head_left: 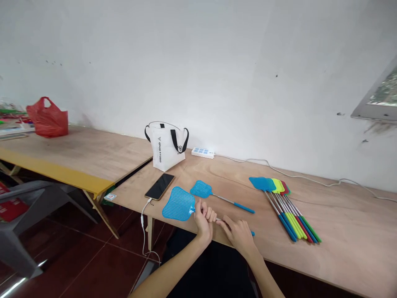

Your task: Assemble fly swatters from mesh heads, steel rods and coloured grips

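Note:
A blue fly swatter (179, 204) lies at the near edge of the wooden table (341, 231). My left hand (204, 217) is closed round its shaft just behind the mesh head. My right hand (237, 234) is closed over the shaft and blue handle farther right. A second blue fly swatter (203, 189) lies loose just beyond, its handle pointing right. Neither hand touches it.
A row of several fly swatters (285, 205) in blue, yellow, red and green lies to the right. A phone (159, 186) on a cable, a white tote bag (166, 147) and a power strip (203, 152) sit behind. A red plastic bag (48, 118) is on the left table.

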### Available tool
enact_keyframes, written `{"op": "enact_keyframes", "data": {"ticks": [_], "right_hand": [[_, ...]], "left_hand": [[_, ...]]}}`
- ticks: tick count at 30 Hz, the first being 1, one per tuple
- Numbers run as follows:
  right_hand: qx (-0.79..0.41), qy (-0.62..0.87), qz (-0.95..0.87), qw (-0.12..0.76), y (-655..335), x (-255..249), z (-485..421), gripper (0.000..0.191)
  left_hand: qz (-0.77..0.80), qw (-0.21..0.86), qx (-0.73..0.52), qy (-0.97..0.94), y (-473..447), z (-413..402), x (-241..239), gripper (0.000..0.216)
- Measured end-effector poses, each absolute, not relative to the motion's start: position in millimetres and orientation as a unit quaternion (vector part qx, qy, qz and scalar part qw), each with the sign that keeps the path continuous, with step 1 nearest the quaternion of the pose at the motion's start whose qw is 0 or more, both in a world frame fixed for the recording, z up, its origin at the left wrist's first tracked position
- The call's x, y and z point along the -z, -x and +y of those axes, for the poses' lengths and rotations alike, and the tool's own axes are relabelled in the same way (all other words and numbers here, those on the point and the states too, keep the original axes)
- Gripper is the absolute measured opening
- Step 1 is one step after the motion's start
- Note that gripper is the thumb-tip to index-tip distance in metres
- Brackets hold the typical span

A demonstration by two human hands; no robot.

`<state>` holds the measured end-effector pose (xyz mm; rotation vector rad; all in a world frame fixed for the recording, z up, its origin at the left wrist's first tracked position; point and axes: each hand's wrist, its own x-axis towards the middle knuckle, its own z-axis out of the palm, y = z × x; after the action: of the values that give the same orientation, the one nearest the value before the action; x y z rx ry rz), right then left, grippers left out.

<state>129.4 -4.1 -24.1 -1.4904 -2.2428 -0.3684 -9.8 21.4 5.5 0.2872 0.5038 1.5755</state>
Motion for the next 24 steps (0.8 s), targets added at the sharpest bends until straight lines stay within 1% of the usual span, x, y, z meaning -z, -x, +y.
{"op": "enact_keyframes", "data": {"ticks": [4,8,11,13,16,20,24], "right_hand": [[0.110,0.557,-0.805,0.173,-127.7,19.5,-1.0,0.059],[0.076,0.581,-0.787,0.192,-132.8,20.7,0.5,0.058],[0.055,0.606,-0.764,0.217,-137.9,21.6,1.3,0.059],[0.045,0.618,-0.748,0.239,-140.0,21.3,2.0,0.059],[0.035,0.625,-0.733,0.266,-141.0,19.9,2.5,0.057],[0.028,0.616,-0.738,0.273,-141.2,18.7,1.5,0.059],[0.040,0.617,-0.739,0.267,-139.9,17.4,1.0,0.061]], "left_hand": [[0.216,0.691,-0.678,-0.129,15.1,33.3,1.7,0.056],[0.232,0.660,-0.694,-0.170,9.8,34.3,3.3,0.048],[0.252,0.643,-0.681,-0.244,3.3,30.4,4.3,0.040],[0.264,0.637,-0.649,-0.322,0.7,27.8,6.4,0.043],[0.291,0.626,-0.596,-0.411,-0.2,24.9,9.5,0.056],[0.308,0.601,-0.582,-0.454,1.5,22.8,9.5,0.066],[0.330,0.578,-0.573,-0.479,5.7,23.3,7.2,0.067]]}}
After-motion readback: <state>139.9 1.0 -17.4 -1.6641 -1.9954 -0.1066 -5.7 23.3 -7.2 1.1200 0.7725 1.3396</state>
